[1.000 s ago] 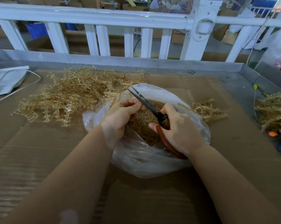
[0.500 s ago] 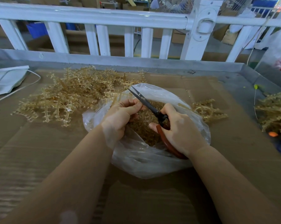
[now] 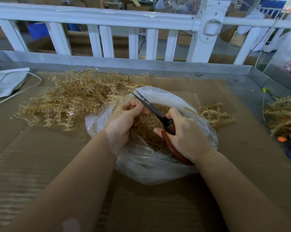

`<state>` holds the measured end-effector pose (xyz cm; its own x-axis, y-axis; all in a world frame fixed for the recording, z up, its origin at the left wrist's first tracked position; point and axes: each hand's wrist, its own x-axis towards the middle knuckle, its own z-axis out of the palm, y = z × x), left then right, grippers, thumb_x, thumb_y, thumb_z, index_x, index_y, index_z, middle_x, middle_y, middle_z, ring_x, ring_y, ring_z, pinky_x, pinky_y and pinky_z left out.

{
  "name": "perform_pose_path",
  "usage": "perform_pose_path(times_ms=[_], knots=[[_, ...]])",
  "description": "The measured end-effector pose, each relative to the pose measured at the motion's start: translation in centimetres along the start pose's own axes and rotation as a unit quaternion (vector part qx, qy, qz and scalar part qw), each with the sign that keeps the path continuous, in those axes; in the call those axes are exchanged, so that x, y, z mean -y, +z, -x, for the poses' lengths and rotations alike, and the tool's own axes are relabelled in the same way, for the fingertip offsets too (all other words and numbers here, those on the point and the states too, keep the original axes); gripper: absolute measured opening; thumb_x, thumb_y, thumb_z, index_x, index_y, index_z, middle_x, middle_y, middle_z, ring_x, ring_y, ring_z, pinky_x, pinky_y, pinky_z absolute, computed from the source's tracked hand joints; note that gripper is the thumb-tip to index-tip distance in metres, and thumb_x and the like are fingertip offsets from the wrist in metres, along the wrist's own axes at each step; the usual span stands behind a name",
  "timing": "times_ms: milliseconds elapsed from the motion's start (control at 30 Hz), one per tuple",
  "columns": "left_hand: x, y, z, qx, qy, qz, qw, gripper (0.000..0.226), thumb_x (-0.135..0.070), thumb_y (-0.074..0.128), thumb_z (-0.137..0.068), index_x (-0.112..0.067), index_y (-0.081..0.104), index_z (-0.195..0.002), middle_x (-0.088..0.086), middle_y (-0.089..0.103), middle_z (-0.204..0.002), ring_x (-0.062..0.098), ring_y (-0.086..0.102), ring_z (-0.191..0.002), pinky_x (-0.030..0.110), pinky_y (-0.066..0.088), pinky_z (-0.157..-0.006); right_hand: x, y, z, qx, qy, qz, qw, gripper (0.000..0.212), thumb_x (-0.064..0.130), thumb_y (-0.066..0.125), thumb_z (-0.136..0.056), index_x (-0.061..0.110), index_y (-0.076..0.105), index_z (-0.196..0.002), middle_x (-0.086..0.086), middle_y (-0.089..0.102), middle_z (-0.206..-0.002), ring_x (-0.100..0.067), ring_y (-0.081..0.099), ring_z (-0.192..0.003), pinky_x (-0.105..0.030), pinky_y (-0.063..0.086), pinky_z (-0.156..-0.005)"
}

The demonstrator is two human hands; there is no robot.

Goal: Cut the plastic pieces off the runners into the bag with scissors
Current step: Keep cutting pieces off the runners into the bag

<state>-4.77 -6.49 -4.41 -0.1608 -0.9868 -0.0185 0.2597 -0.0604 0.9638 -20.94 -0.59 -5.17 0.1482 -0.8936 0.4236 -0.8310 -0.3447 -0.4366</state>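
Bag: one clear bag [image 3: 151, 168] at centre, brown pieces [image 3: 148, 136] inside.
Scissors: one pair [image 3: 155, 113], tips toward 11 o'clock.
Left hand [image 3: 124, 119]: fingers curled, pinching something unclear.
Right hand [image 3: 186, 136]: fingers gripping red handles.
Runners: three piles, at 10 [image 3: 71, 101], 2 [image 3: 213, 114], 3 o'clock [image 3: 283, 114].
Writing: none legible.

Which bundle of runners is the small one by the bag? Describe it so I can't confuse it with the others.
Start at the clear plastic bag mid-table. The small runner cluster lies just beyond its right edge on the cardboard. It is far smaller than the big pile left of the bag.
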Motion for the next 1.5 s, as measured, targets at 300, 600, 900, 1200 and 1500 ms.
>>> perform_pose_path(times_ms=[300, 600, 900, 1200, 1500], knots=[[0.33, -0.08, -0.30, 0.002, 0.003, -0.004, 1.000, 0.025, -0.009, 0.055, -0.093, -0.018, 0.052, -0.070, -0.007, 0.066, -0.057, 0.003, 0.051, -0.046, 0.012, 0.041, -0.046, -0.22, 0.23, 0.07, -0.014, -0.007, 0.009, 1.000, 0.038, 0.047, 0.063, -0.084, 0.016, 0.046, -0.098, 0.005, 0.059, -0.080, -0.010, 0.053, -0.065, -0.027, 0.045, -0.060], [0.41, 0.00, -0.25, 0.008, 0.008, -0.022, 1.000, 0.024, -0.004, 0.053, -0.093, -0.016, 0.053, -0.072, -0.007, 0.065, -0.056, 0.001, 0.056, -0.051, 0.012, 0.044, -0.050, -0.36, 0.39, 0.18, -0.014, 0.002, 0.007, 1.000, 0.037, 0.051, 0.061, -0.083, 0.022, 0.043, -0.097, 0.009, 0.056, -0.085, -0.011, 0.053, -0.071, -0.030, 0.047, -0.064], [0.57, 0.02, -0.44, -0.003, 0.004, -0.048, 0.999, 0.027, -0.004, 0.052, -0.094, -0.019, 0.051, -0.071, -0.008, 0.064, -0.055, 0.006, 0.051, -0.055, 0.015, 0.041, -0.053, -0.38, 0.11, 0.17, -0.001, 0.008, -0.001, 1.000, 0.040, 0.051, 0.061, -0.082, 0.018, 0.046, -0.100, 0.004, 0.061, -0.087, -0.014, 0.056, -0.073, -0.034, 0.050, -0.067], [0.64, -0.06, -0.53, -0.002, -0.002, -0.078, 0.997, 0.027, -0.005, 0.052, -0.094, -0.020, 0.054, -0.072, -0.009, 0.062, -0.054, 0.005, 0.050, -0.053, 0.016, 0.041, -0.054, -0.32, -0.01, 0.25, 0.008, 0.012, -0.003, 1.000, 0.038, 0.053, 0.059, -0.082, 0.022, 0.044, -0.099, 0.007, 0.058, -0.089, -0.011, 0.055, -0.075, -0.029, 0.047, -0.067], [0.57, -0.20, -0.48, 0.010, -0.012, -0.096, 0.995, 0.025, -0.004, 0.052, -0.094, -0.019, 0.062, -0.077, -0.009, 0.061, -0.054, 0.009, 0.048, -0.056, 0.017, 0.041, -0.053, -0.29, -0.15, 0.27, 0.020, 0.019, -0.013, 1.000, 0.036, 0.052, 0.061, -0.082, 0.027, 0.042, -0.099, 0.012, 0.054, -0.092, -0.009, 0.054, -0.080, -0.027, 0.045, -0.070]])
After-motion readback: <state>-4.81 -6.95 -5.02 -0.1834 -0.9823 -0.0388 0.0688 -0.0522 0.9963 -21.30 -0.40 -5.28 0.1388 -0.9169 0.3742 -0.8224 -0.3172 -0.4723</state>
